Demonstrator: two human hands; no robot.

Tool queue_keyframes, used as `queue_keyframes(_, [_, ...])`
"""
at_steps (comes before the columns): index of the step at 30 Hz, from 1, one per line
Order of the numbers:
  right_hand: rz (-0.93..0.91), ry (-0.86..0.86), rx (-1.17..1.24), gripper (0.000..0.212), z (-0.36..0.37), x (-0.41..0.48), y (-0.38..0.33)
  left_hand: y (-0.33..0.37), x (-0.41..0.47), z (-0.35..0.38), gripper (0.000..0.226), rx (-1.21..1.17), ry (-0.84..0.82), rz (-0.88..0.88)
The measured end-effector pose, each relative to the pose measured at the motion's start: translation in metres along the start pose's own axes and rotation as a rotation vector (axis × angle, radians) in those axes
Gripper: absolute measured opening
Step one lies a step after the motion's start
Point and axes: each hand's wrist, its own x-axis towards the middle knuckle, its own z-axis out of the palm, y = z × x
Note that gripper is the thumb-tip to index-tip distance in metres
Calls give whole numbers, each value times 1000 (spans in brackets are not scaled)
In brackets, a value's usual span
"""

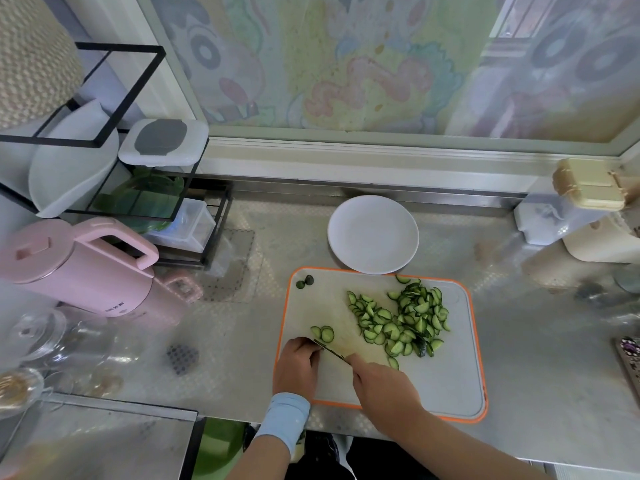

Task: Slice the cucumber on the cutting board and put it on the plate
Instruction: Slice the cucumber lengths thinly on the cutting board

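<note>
On the cutting board (pixel 446 382) our right hand (pixel 384 386) grips the knife (pixel 330 351); our left hand (pixel 296 367) curls closed beside two slices (pixel 323 333); cut cucumber (pixel 403 320) heaps further right; beyond, the plate (pixel 373 234) sits bare.

1. The left hand (pixel 296 365) lay knuckles up, fingers (pixel 300 342) curled under, a pale blue band round its wrist.
2. The right hand (pixel 382 386) was closed in a grip, just right of the left hand, its forearm bare.
</note>
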Motion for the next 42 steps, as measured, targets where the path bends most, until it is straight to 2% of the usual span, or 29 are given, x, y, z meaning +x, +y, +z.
queue_keyframes(12, [16, -25, 9, 23, 2, 15, -11, 4, -2, 2, 7, 9, 12, -22])
queue_keyframes(30, [-27, -22, 10, 32, -3, 3, 1, 3, -3, -1, 9, -1, 20, -29])
queue_keyframes(42, [14, -56, 22, 23, -3, 27, -19, 2, -3, 0, 10, -4, -9, -19])
